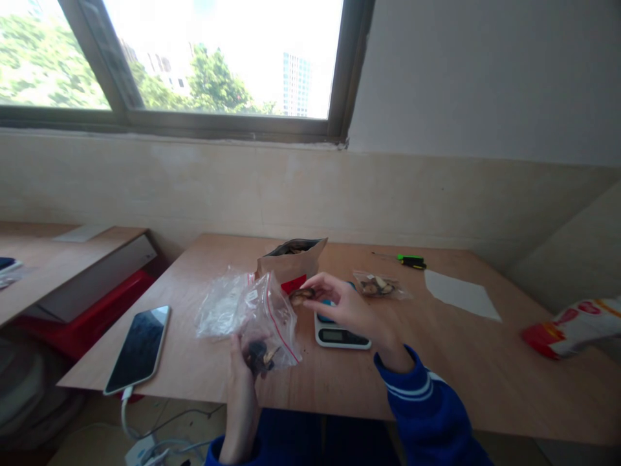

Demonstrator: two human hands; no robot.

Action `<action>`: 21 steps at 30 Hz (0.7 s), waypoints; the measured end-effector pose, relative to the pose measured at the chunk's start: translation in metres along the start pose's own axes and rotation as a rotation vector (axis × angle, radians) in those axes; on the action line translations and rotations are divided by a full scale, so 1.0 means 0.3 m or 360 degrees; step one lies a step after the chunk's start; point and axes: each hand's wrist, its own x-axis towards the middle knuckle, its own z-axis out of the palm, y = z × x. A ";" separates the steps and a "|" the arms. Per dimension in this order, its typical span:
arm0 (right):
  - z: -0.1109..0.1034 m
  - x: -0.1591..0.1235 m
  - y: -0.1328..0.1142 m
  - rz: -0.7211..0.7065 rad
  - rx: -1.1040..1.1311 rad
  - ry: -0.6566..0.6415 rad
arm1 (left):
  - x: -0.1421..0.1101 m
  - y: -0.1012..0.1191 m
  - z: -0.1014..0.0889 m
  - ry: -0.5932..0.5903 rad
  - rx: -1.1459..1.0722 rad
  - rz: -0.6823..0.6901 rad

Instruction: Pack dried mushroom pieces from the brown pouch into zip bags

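My left hand grips a clear zip bag with a red seal strip by its lower corner; a few dark dried pieces lie inside it. My right hand pinches a brown dried piece just right of the bag's mouth, above a small white kitchen scale. A brown paper bag stands open behind, filled with dried pieces. A filled small clear bag lies to the right of my right hand.
More empty clear bags lie left of the held one. A phone on a charging cable lies near the wooden table's left edge. A white paper, a green-and-black pen and a red-and-white snack bag are on the right.
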 end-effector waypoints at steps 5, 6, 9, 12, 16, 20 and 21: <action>-0.138 0.172 -0.039 -0.0301 -0.0174 0.0329 | 0.004 0.004 -0.017 0.0052 -0.0043 0.0053; -0.157 0.208 -0.042 -0.0336 -0.0270 0.0352 | 0.006 0.005 -0.020 0.0047 -0.0046 0.0055; -0.189 0.281 -0.037 -0.0342 -0.0580 0.0199 | 0.012 0.010 -0.029 0.0034 -0.0044 0.0074; -0.197 0.295 -0.018 -0.0389 -0.0820 0.0024 | 0.018 0.015 -0.037 0.0063 -0.0030 0.0093; -0.191 0.267 0.001 -0.0537 -0.0874 0.0173 | 0.029 0.010 -0.047 0.0083 -0.0021 0.0126; -0.185 0.255 0.006 -0.0441 -0.0851 0.0149 | 0.038 -0.007 -0.051 0.0030 -0.0020 0.0089; -0.184 0.258 0.007 -0.0422 -0.0836 0.0145 | 0.039 -0.011 -0.050 0.0016 -0.0024 0.0080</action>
